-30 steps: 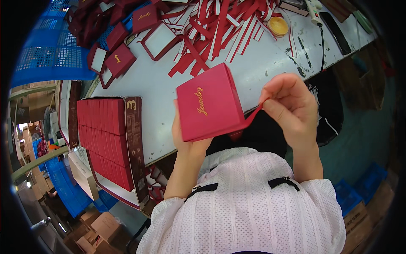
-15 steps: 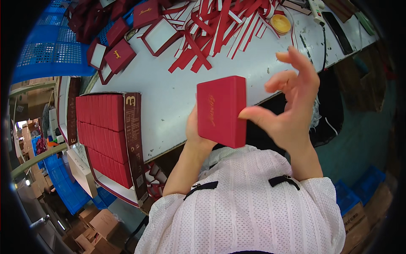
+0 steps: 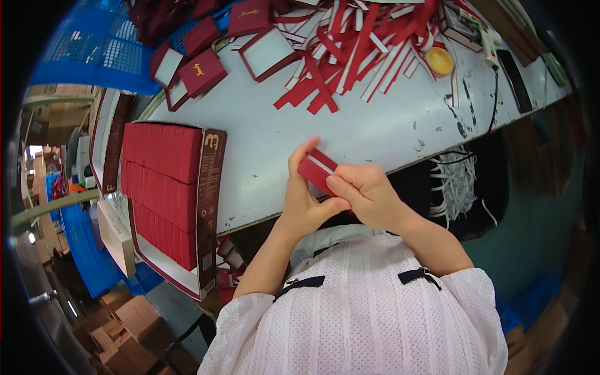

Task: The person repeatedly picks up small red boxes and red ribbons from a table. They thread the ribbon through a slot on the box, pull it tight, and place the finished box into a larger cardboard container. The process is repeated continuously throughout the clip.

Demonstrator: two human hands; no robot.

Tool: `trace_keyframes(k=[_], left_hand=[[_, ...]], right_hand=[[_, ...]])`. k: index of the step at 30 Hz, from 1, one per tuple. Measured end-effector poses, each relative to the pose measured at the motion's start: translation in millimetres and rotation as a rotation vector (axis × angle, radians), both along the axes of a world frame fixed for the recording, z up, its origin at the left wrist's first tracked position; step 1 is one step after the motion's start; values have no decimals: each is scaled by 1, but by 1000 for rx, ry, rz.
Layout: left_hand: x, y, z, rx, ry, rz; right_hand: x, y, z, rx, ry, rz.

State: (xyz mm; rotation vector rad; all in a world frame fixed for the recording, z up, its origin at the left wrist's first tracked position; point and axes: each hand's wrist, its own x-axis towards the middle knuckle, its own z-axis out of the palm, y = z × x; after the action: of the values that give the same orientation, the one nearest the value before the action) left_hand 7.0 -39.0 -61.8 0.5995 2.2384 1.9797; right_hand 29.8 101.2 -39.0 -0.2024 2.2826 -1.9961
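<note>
A small red gift box (image 3: 317,170) is held between both hands in front of my chest, above the table's front edge. It is turned edge-on, and a white line runs along its narrow side. My left hand (image 3: 302,203) supports the box at its left end, with fingers behind it and the thumb reaching below toward the right hand. My right hand (image 3: 370,195) grips the right end, its fingers curled and the thumb pressed on the side. The box's lettered face is turned out of sight.
Left on the white table (image 3: 262,137) stands a brown carton (image 3: 210,206) packed with rows of red boxes (image 3: 164,190). Red and white strips (image 3: 350,50) heap at the back, beside open maroon boxes (image 3: 203,72) and a yellow round tub (image 3: 439,61). A black phone (image 3: 514,81) lies far right.
The box has turned from showing its lettered face to edge-on. My right hand, earlier spread with its thumb on the box's edge, has closed on it. The view has shifted slightly.
</note>
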Motion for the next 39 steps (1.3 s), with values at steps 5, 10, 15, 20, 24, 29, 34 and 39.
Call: trace_keyframes(k=[5, 10, 15, 20, 24, 29, 34, 39], left_hand=[[0, -22, -2, 42, -257, -41], [11, -49, 8, 1, -185, -132], [35, -102, 33, 305, -188, 10], [24, -245, 92, 555, 223, 883], [16, -384, 72, 472, 157, 1363], [-11, -428, 27, 186, -326, 1235], [-23, -431, 14, 223, -338, 891], [-32, -435, 19, -659, -106, 1048]], right_hand=[[-23, -1, -10, -202, -178, 223], [-76, 7, -24, 322, 191, -338], [-97, 6, -50, 878, 401, -294], [-95, 13, -50, 759, 308, -322], [-93, 13, -49, 606, 448, -283], [-81, 13, -29, 741, 578, -275], [-71, 16, -9, 669, 579, -341], [-61, -3, 17, 411, 528, -285]])
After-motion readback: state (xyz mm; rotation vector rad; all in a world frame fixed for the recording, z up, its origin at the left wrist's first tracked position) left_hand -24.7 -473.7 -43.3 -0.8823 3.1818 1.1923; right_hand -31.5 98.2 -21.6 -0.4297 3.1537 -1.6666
